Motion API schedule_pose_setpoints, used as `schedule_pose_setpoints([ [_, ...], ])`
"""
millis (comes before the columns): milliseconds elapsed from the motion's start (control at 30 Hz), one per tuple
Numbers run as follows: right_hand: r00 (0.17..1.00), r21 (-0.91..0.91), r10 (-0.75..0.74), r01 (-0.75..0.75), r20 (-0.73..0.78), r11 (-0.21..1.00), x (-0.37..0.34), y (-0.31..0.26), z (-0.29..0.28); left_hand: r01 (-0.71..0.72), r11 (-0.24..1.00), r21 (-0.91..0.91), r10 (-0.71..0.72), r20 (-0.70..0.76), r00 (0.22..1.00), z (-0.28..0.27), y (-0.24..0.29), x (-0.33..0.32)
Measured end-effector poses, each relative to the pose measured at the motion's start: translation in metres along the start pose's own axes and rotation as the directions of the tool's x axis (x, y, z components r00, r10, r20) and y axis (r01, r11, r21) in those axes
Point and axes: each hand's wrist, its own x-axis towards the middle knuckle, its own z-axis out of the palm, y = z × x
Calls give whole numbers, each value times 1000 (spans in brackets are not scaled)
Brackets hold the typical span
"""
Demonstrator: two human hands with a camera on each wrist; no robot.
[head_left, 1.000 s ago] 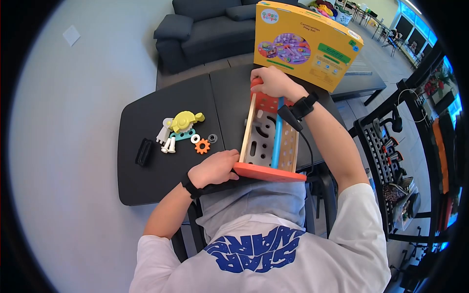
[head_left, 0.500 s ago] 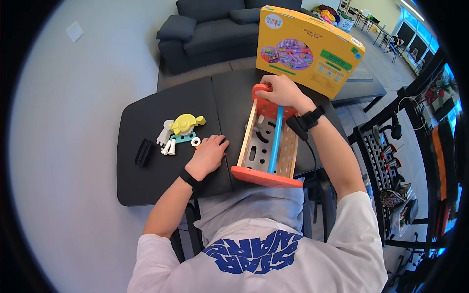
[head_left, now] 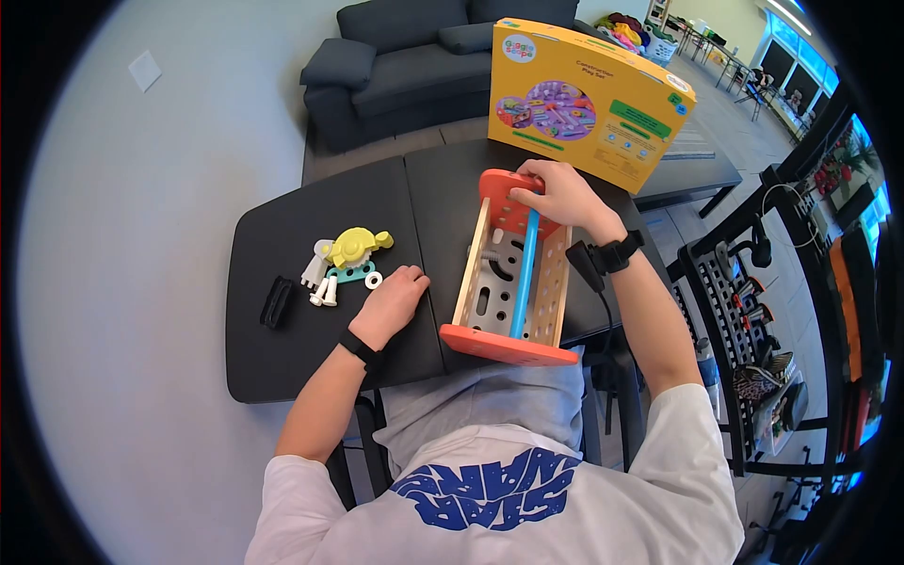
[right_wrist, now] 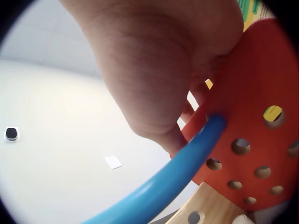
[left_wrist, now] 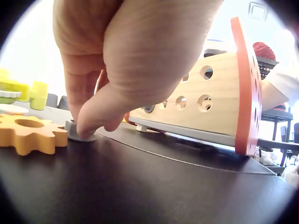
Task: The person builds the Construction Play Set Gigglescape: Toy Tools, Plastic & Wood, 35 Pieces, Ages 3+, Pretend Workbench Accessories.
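On the black table [head_left: 264,358], left of the open-topped toolbox [head_left: 474,259]: left hand [head_left: 391,303] down at the surface, thumb and fingertips pinching a small grey piece [left_wrist: 71,128]. Orange gear [left_wrist: 46,135] lies flat just beside it — in the head view the hand hides both. Right hand [head_left: 565,198] grips the top edge of the far red end panel [head_left: 504,202], thumb on the inner side. Toolbox rests on the table to the left hand's right, wooden sides pierced with holes; blue rod [head_left: 526,273] runs lengthwise between the end panels. Beyond the left hand, a loose cluster: white ring [head_left: 374,281], teal strip [head_left: 353,273], two white bolts [head_left: 330,292], yellow toy piece [head_left: 355,247]. Farther left, a black object [head_left: 277,301] — kind unclear. Yellow carton [head_left: 584,104] stands upright behind the toolbox.
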Motion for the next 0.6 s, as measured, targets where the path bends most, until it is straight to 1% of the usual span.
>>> schedule_pose_setpoints([
  [133, 1000, -21, -11, 10, -25, 1000, -8, -2, -1, -22, 1000, 15, 22, 12, 1000, 0, -1, 2],
  [233, 998, -53, -12, 8, -68, 999, -16, -5, 2, -45, 999, 2, 45, -11, 999, -2, 1, 4],
  [300, 973, -165, -137, 106, -187, 980, -20, -3, 10, -88, 974, -206, 54, -168, 984, -6, 5, 5],
  [333, 973, -166, -137, 106, -187, 980, -23, -7, 11, -89, 974, -206, 54, -169, 984, -11, 9, 7],
  [400, 906, -306, -339, 258, -252, 917, -28, -22, 11, 1, 903, -429, -82, -169, 982, -27, 17, 12],
  [433, 895, -299, -385, 313, -225, 902, -30, -31, 9, 2, 903, -430, -82, -169, 982, -33, 21, 14],
  [467, 895, -297, -385, 313, -224, 902, -31, -37, 9, 38, 819, -573, -170, -178, 969, -38, 26, 17],
  [500, 876, -256, -453, 405, -168, 878, -31, -42, 10, 65, 710, -701, -257, -172, 951, -43, 31, 20],
  [533, 846, -208, -520, 491, -115, 846, -31, -47, 11, 66, 710, -701, -258, -172, 951, -48, 35, 24],
  [567, 839, -164, -540, 524, -67, 836, -31, -52, 11, -17, 584, -812, -284, -223, 933, -53, 40, 28],
  [600, 837, -164, -543, 528, -65, 833, -31, -58, 12, -109, 442, -890, -317, -269, 909, -58, 45, 31],
])
